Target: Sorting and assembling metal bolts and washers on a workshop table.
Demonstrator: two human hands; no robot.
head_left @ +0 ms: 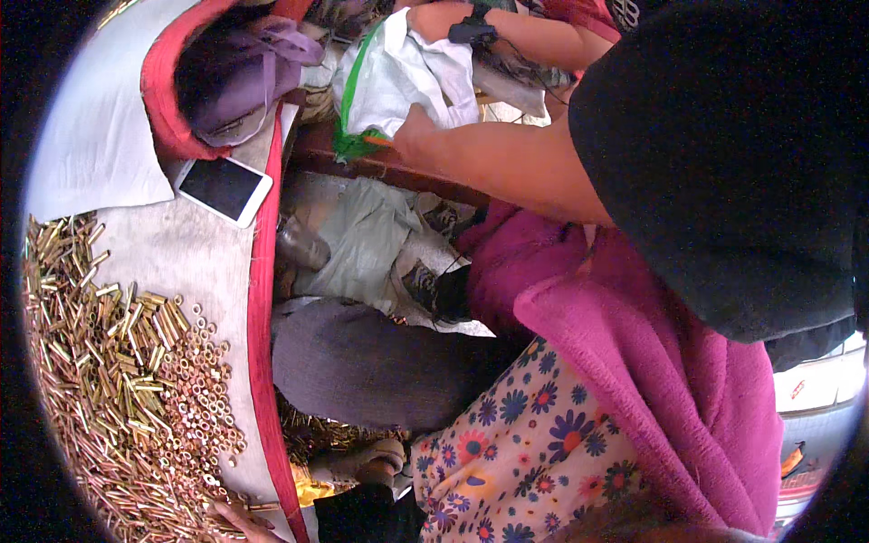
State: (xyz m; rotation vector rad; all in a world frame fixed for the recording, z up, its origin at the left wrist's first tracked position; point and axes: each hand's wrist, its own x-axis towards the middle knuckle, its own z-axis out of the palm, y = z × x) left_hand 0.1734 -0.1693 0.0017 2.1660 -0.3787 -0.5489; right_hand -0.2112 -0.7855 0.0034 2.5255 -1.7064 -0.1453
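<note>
The person's left hand (237, 525) rests partly in view at the lower edge, by heaped brass tubes (86, 335) and small rings (204, 398) on a red-edged table (181, 249); whether its fingers close on anything cannot be told. A co-worker's hand (418, 134) holds a white sack (398, 86).

Workshop, likely: heaped brass-coloured tubes (100, 362), metal rings (201, 398) on red-edged worktable (213, 262).

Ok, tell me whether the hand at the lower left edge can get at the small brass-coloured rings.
Likely yes: the hand lies close by the small brass-coloured rings, and no barrier shows between them.
</note>
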